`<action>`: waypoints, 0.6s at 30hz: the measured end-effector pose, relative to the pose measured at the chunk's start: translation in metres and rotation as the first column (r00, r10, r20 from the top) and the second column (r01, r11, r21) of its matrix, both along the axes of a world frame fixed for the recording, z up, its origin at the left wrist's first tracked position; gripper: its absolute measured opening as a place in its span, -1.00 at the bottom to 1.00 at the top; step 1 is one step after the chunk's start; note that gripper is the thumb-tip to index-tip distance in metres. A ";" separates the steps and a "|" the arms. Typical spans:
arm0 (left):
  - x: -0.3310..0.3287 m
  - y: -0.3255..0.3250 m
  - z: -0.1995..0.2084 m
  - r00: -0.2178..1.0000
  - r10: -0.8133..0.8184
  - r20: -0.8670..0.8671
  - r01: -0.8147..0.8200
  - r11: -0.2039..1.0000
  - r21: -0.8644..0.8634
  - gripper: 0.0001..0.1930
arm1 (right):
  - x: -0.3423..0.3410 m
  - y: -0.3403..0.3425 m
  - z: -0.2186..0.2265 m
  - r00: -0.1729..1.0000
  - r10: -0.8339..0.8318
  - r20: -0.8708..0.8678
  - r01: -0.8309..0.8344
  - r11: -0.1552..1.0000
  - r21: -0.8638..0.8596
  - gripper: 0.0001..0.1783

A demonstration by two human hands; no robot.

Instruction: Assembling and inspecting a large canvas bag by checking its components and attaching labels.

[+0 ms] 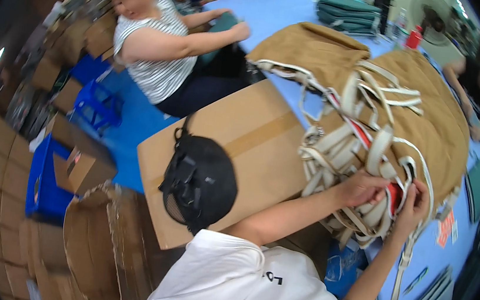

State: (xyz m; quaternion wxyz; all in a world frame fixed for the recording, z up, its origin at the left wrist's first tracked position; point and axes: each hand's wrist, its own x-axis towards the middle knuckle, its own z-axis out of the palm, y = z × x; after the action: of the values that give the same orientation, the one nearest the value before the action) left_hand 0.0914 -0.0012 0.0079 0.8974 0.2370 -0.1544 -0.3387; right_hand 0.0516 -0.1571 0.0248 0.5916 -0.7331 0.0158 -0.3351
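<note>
A: How many hands are at work here?

B: Two of the wearer's own: the left hand [364,190] and the right hand [416,202], close together.

A: And each grip?

B: Both are closed, fingers pinched on one red-and-white trimmed strip [393,198], which runs between them.

A: Where does that strip lie?

B: Among the white straps [334,152], heaped at the near edge of the one blue desk [279,9]. They overlap too much for me to count. The tan cloth [428,106] lies beyond and beside them; it shows as two broad portions, but I can't tell whether those are separate pieces.

A: What about boxes?

B: One large taped carton [267,114] sits beside the desk, with one black rounded article [207,176] in front of it in the view.

A: Any seats?

B: One blue stool [96,104] on the floor, plus one blue plastic piece [39,198] near a smaller carton [93,169].

A: And on the far side of the desk?

B: One stack of green folded goods [347,15], one clear bottle [399,24] and one red bottle [414,38].

A: Other people?

B: Three: one in a striped top [153,51], one farther back, one at the right in dark clothing.
</note>
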 end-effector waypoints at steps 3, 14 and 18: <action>0.001 0.002 -0.002 0.998 0.019 0.059 -0.015 0.997 -0.074 -0.83 | 0.003 0.002 -0.001 1.000 0.004 0.005 -0.004 1.000 0.022 -0.84; 0.000 0.010 0.003 0.998 0.023 0.056 -0.017 0.995 -0.097 -0.84 | 0.007 0.000 -0.005 1.000 0.027 -0.013 -0.027 1.000 0.000 -0.83; 0.000 0.002 0.002 0.997 0.008 0.072 -0.003 0.997 -0.077 -0.84 | 0.002 -0.004 -0.004 1.000 -0.011 0.011 0.011 1.000 -0.024 -0.84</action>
State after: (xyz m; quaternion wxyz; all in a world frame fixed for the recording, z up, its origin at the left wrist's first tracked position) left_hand 0.0914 0.0011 0.0095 0.9005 0.2150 -0.1991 -0.3213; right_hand 0.0535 -0.1612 0.0211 0.5809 -0.7384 0.0124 -0.3424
